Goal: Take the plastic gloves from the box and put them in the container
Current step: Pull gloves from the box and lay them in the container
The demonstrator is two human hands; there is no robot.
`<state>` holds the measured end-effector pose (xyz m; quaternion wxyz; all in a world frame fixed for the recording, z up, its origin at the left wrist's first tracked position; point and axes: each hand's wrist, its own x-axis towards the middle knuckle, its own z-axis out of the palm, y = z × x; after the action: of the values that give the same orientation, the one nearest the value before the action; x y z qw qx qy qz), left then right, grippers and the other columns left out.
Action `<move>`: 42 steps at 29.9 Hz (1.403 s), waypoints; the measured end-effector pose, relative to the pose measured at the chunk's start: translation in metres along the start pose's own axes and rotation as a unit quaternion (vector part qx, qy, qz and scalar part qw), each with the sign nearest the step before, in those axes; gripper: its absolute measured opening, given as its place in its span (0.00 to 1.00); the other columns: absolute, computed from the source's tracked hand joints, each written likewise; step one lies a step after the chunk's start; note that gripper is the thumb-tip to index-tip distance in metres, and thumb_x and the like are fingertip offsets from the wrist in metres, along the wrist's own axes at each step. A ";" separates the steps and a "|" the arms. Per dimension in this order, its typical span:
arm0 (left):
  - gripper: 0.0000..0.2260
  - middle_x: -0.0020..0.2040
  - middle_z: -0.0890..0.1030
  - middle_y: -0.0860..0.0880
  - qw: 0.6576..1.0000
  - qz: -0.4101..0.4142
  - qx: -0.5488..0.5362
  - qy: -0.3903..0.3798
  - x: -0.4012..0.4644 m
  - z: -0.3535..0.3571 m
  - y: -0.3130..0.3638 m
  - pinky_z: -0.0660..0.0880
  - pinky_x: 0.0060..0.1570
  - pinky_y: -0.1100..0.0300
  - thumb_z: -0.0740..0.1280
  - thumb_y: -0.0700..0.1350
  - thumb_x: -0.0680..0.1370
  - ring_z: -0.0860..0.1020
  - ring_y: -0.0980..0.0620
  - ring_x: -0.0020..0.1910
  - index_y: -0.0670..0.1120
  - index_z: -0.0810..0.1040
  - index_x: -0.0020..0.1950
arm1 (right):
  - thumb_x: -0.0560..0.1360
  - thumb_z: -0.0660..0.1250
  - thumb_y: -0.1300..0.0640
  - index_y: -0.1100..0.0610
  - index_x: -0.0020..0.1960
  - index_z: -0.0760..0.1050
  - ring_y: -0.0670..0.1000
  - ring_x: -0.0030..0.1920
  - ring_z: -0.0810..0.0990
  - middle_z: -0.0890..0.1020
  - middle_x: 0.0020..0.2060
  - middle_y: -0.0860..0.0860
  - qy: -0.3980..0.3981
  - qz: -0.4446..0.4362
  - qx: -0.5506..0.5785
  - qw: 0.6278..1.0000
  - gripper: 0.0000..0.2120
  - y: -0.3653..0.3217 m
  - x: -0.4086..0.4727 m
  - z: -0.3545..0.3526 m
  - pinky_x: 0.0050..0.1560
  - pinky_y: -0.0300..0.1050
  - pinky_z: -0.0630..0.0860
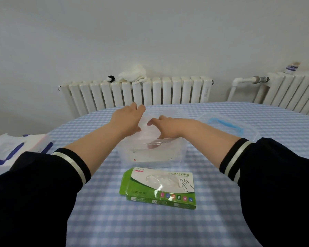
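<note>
Both arms reach forward from the near edge of the table toward its middle. Each arm wears a dark sleeve with a pale stripe at the cuff, pushed up so the forearms are bare. The left hand (128, 120) is stretched out farthest, palm down, with its fingers straight and close together and the thumb tucked low on the inner side. The right hand (165, 128) sits just beside it, a little nearer the body, with the wrist bent down and the fingers curled downward. The two hands are close but do not touch each other.
</note>
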<state>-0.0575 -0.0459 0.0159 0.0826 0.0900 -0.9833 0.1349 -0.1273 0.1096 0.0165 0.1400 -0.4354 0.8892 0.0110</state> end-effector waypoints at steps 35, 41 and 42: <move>0.10 0.49 0.79 0.50 0.979 0.042 -0.170 0.107 -0.051 -0.036 0.033 0.74 0.42 0.53 0.61 0.49 0.81 0.77 0.48 0.45 0.47 0.79 0.54 | 0.77 0.66 0.51 0.50 0.44 0.79 0.42 0.32 0.77 0.79 0.29 0.44 0.301 -0.077 0.272 0.911 0.06 -0.002 -0.064 -0.011 0.35 0.33 0.69; 0.10 0.36 0.76 0.48 0.912 0.154 -0.158 0.344 -0.116 0.026 0.061 0.68 0.23 0.55 0.61 0.46 0.80 0.75 0.46 0.31 0.44 0.80 0.47 | 0.75 0.67 0.46 0.50 0.39 0.77 0.44 0.34 0.77 0.80 0.33 0.46 0.230 -0.075 0.286 0.927 0.10 -0.005 -0.104 0.040 0.39 0.40 0.73; 0.09 0.37 0.77 0.48 0.913 0.166 -0.166 0.334 -0.122 0.034 0.064 0.69 0.24 0.55 0.61 0.46 0.80 0.75 0.46 0.31 0.45 0.79 0.49 | 0.75 0.66 0.45 0.49 0.40 0.77 0.44 0.36 0.77 0.80 0.34 0.45 0.220 -0.073 0.273 0.934 0.10 -0.004 -0.106 0.045 0.40 0.42 0.74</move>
<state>0.0439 0.0236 -0.0556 0.3964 -0.1394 -0.9074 0.0041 -0.0512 0.1952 0.0012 0.0548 -0.4353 0.8324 -0.3386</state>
